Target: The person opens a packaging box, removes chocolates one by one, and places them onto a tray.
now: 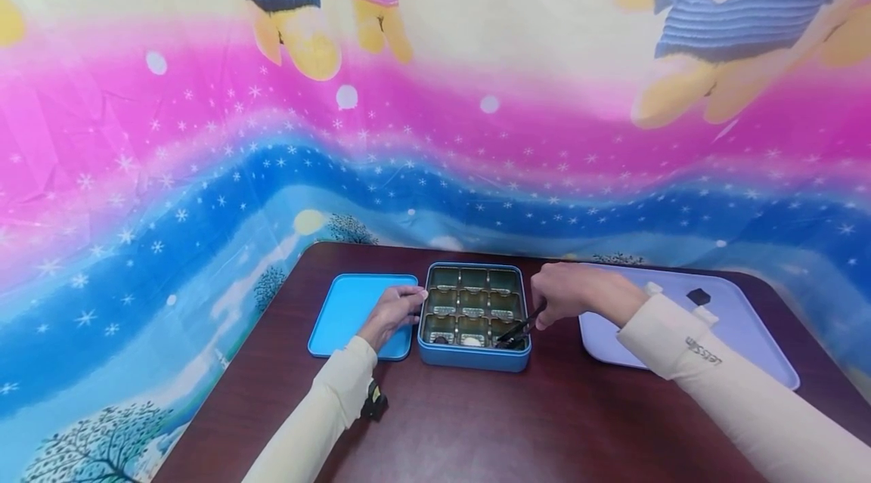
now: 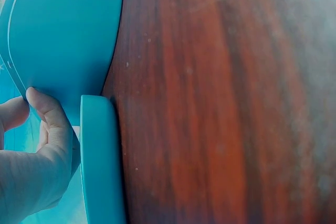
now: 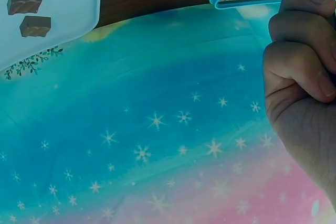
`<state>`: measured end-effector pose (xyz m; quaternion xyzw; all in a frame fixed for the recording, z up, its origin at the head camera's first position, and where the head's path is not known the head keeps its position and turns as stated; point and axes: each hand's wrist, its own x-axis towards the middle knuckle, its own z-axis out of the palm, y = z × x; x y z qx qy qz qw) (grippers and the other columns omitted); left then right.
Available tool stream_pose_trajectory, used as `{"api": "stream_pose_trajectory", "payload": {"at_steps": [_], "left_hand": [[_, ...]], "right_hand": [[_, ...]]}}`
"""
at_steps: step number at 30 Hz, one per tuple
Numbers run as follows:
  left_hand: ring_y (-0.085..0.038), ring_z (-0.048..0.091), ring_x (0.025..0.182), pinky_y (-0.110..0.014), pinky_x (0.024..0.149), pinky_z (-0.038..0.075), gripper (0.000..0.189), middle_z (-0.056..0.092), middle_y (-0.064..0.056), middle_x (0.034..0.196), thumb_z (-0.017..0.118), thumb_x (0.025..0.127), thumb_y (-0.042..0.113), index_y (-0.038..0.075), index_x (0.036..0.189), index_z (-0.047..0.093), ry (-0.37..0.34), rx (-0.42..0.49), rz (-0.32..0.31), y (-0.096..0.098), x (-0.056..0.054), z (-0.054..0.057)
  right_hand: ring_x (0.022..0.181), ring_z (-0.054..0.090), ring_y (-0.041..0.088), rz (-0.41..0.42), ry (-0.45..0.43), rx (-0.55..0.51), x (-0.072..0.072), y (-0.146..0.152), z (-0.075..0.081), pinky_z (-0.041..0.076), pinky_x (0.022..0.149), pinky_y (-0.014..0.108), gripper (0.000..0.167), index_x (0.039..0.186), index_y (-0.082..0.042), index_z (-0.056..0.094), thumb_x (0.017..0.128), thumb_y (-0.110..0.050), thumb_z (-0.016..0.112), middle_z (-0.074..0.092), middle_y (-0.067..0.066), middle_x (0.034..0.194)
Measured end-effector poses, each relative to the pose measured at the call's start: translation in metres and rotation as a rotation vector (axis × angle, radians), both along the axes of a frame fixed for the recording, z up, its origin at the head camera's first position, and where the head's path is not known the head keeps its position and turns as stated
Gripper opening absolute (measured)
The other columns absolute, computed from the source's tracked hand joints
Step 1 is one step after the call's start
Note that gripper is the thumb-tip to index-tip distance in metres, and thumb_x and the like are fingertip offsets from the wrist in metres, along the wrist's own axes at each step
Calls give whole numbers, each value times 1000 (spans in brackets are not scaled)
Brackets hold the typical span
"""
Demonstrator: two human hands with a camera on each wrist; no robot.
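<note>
A blue tin box (image 1: 472,359) with a gold divided insert stands in the middle of the table. My left hand (image 1: 393,314) pinches its left rim between thumb and finger; the left wrist view shows the thumb against the blue wall. Black tongs (image 1: 522,326) are gripped in my right hand (image 1: 568,292), their tips down in the front right compartment, where something dark shows at the tips. A dark chocolate (image 1: 440,340) lies in the front left compartment and a white piece (image 1: 471,342) in the front middle one. The other compartments hold nothing visible.
A blue lid (image 1: 354,313) lies left of the box. On the right is a lilac tray (image 1: 745,335) with a dark piece (image 1: 698,296) and white pieces (image 1: 705,314), partly behind my right sleeve. The right wrist view shows two brown chocolates (image 3: 25,1) there. A printed cloth (image 1: 435,128) hangs behind.
</note>
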<state>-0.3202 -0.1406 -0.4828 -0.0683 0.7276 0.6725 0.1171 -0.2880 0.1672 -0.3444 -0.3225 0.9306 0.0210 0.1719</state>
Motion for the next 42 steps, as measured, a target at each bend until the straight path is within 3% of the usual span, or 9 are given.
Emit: {"api": "stream_pose_trajectory", "payload": {"at_steps": [7,13,20,28,30,35,38,40,42], "left_hand": [[-17,64,88,-29,70,56,36,65,-15,116,62,100,19,-2,129,60,6,-2,-3,0,0,1],[-17,64,87,-28,69,56,35,66,-14,114,62,100,19,-1,128,61,-3,2,5,0,0,1],[-17,64,88,-28,70,56,36,66,-14,115,63,100,19,-1,129,61,-5,-10,11,0,1,1],[-17,65,90,-28,71,56,35,65,-13,116,62,100,19,-1,128,61,-5,-24,17,0,1,0],[-17,65,90,-29,71,56,35,66,-13,116,62,100,20,-1,128,61,-4,-26,17,0,1,0],[-18,64,93,-29,72,56,35,65,-13,117,62,100,20,0,128,61,-3,-29,15,0,1,0],[-19,65,93,-29,73,56,35,65,-14,117,63,100,20,0,128,61,-2,-32,13,1,1,0],[-19,65,93,-29,73,57,35,65,-13,117,63,99,21,0,128,62,-6,-32,16,1,1,1],[-19,65,94,-30,73,57,35,65,-14,117,63,100,21,0,128,61,-6,-32,16,1,1,1]], "right_hand": [[52,45,4,-1,-29,-49,0,6,-4,40,51,25,14,71,-27,77,83,-33,80,60,-15,59],[50,38,3,24,-28,-83,2,12,-5,35,49,23,19,67,-30,73,85,-33,78,53,-15,54],[53,44,3,39,-53,-168,1,21,-2,39,53,24,12,77,-23,79,87,-30,77,63,-15,63],[78,53,7,-22,-31,-212,-1,39,1,47,65,28,6,83,-28,80,87,-33,78,67,-17,80],[73,54,9,-24,-44,-238,0,44,5,47,60,28,7,84,-26,80,88,-32,77,67,-14,78],[39,52,9,-39,-111,-328,2,60,14,50,49,28,10,91,-23,80,90,-31,74,69,-9,80],[38,53,9,-25,-106,-367,2,70,16,51,55,26,12,92,-24,79,91,-34,73,68,-10,78],[40,54,8,-10,-86,-383,2,76,18,52,62,25,11,90,-26,79,92,-34,72,65,-12,68],[48,57,5,3,-58,-394,3,82,19,52,64,25,11,89,-27,79,92,-35,72,63,-15,64]]}}
